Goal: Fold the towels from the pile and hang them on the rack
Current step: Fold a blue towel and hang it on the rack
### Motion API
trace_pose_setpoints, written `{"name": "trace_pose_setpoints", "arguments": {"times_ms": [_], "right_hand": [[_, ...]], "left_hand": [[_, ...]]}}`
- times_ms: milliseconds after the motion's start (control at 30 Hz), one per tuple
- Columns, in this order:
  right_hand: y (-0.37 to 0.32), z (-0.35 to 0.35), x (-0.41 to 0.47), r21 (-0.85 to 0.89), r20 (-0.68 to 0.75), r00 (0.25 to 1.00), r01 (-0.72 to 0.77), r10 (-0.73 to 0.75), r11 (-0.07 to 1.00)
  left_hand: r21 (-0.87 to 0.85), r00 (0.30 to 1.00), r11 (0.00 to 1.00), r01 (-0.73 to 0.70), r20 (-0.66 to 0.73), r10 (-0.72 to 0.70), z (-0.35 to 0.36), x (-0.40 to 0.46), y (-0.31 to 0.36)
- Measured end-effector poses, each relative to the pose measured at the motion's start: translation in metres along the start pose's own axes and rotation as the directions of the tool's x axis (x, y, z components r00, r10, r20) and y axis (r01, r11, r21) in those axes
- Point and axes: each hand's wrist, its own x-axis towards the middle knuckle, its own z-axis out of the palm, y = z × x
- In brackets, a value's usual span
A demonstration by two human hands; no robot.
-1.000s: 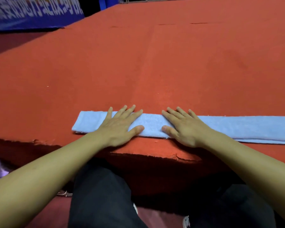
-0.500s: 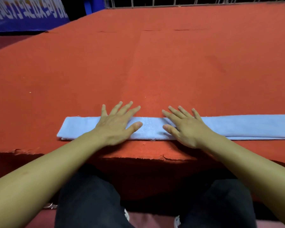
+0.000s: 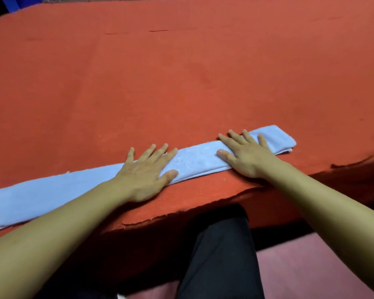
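A light blue towel (image 3: 194, 160), folded into a long narrow strip, lies along the near edge of the red felt table (image 3: 181, 83). Its right end is in view; its left end runs out of frame. My left hand (image 3: 145, 171) lies flat on the strip near its middle, fingers spread. My right hand (image 3: 246, 154) presses flat on the strip close to its right end. Neither hand grips the cloth. No pile and no rack are in view.
The table's front edge (image 3: 181, 212) has torn, ragged felt just below my hands. My dark trouser legs (image 3: 220, 255) stand against it, above a pinkish floor (image 3: 311, 266). A metal railing runs along the far side at the top of the frame.
My view has swung right and tilted. The towel's right end is now in frame and its left end is cut off. Both hands have slid right along the strip, still flat.
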Motion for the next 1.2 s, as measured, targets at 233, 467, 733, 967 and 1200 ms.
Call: {"name": "trace_pose_setpoints", "arguments": {"times_ms": [233, 467, 733, 967, 1200], "right_hand": [[0.042, -0.015, 0.004, 0.066, -0.019, 1.000, -0.023, 0.024, 0.998], [0.106, -0.057, 0.036, -0.024, -0.100, 0.994, -0.050, 0.047, 0.998], [0.114, -0.053, 0.035, -0.077, -0.099, 0.993, 0.053, -0.061, 0.996], [0.121, -0.059, 0.027, 0.029, -0.225, 0.969, 0.109, -0.100, 0.994], [0.122, -0.056, 0.018, 0.201, -0.191, 0.979, 0.110, -0.072, 0.973]], "left_hand": [[-0.126, 0.983, 0.992, -0.003, -0.180, -0.020, -0.013, 0.012, 0.009], [-0.211, 0.968, 0.976, -0.045, -0.250, -0.010, -0.032, 0.053, 0.034], [-0.284, 0.977, 0.957, -0.057, -0.212, -0.004, -0.034, 0.062, 0.033], [-0.348, 0.975, 0.937, -0.010, -0.210, -0.068, -0.037, 0.059, 0.033], [-0.336, 0.966, 0.942, -0.014, -0.248, -0.074, -0.031, 0.057, 0.039]]}}
